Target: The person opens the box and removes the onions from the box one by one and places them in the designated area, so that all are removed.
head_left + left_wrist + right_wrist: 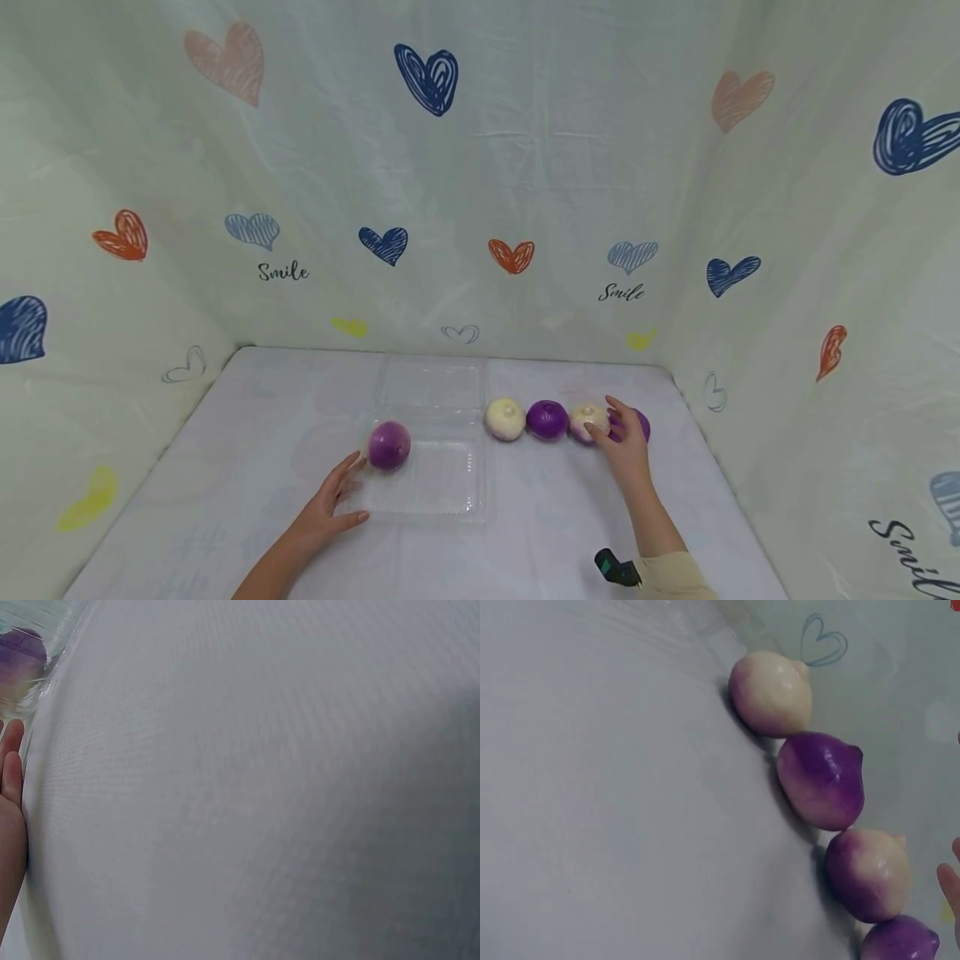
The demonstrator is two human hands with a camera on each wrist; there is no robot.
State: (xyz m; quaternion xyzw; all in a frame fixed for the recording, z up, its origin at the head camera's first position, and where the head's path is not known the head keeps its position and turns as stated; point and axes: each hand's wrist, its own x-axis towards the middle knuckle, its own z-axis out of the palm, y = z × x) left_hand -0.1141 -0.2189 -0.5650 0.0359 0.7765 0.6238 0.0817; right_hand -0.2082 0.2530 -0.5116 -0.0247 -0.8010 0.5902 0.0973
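A clear plastic clamshell box (442, 479) lies with its lid (431, 387) folded back. One purple onion (389, 445) sits in the box's back left corner. My left hand (327, 506) is at the box's left edge, fingers spread and thumb apart. To the right, a white onion (505, 419), a purple onion (547, 420), a white-and-purple onion (583, 421) and another purple onion (642, 423) stand in a row. My right hand (626, 442) reaches over the last two with fingers parted. The right wrist view shows its fingertips (949, 885) beside the row, apart from the onions.
A white cloth covers the table (225, 475). Pale curtains printed with hearts rise behind it and on both sides. A small black device (617, 568) is at the right wrist, by the beige sleeve (675, 575).
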